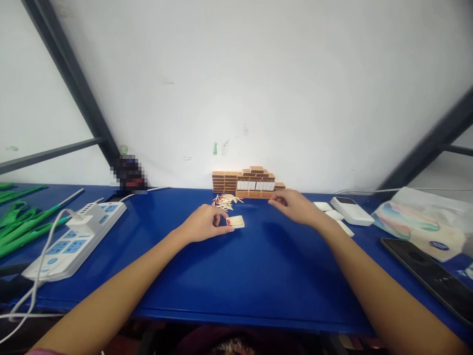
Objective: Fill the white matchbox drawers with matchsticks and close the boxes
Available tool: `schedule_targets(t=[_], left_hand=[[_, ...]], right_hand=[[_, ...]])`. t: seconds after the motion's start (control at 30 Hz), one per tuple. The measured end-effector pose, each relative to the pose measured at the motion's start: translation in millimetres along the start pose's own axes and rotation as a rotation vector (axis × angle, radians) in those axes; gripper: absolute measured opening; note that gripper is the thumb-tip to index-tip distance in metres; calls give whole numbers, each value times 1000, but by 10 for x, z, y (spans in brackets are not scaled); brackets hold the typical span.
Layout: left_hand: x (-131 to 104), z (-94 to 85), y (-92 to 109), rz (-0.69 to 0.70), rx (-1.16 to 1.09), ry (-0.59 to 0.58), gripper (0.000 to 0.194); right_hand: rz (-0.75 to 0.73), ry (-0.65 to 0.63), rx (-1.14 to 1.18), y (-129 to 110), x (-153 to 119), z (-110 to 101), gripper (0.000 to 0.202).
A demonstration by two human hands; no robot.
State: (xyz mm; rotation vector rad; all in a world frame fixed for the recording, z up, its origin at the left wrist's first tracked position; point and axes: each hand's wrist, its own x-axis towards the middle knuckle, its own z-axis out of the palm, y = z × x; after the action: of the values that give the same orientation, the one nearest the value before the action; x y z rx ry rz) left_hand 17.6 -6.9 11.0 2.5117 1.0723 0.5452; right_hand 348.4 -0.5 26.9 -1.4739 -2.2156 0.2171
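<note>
Stack set beyond right hand, fingers curled; anything pinched, cannot tell. Filled tray clamped in fingers of left hand; could be spilled by tilting. Loose matches, heaped just beyond left fingertips, could be scattered by a brush.

On the blue worktop, the left hand has a match-filled tray in its grip; the right hand is near stacked matchboxes
</note>
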Motion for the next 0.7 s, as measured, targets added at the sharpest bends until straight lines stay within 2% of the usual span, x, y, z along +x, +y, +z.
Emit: schedule_targets(t=[0.1, 0.2, 0.33, 0.43, 0.53, 0.7], left_hand=[[12, 13, -40, -27, 12, -34, 45], [21, 32, -62, -40, 15, -25, 45], [21, 55, -13, -47, 33, -51, 45], [21, 76, 44, -44, 29, -71, 44], [22, 96, 78, -36, 31, -66, 42], [18, 113, 71, -41, 39, -74, 43]], right_hand=[[73, -3, -89, 184, -12, -8, 20], [182, 32, -170, 335, -28, -124, 19], [382, 176, -404, 639, -127, -340, 20], [533, 254, -500, 885, -164, -408, 22], [641, 278, -372, 1020, -58, -364, 24], [792, 315, 153, 995, 330, -136, 33]])
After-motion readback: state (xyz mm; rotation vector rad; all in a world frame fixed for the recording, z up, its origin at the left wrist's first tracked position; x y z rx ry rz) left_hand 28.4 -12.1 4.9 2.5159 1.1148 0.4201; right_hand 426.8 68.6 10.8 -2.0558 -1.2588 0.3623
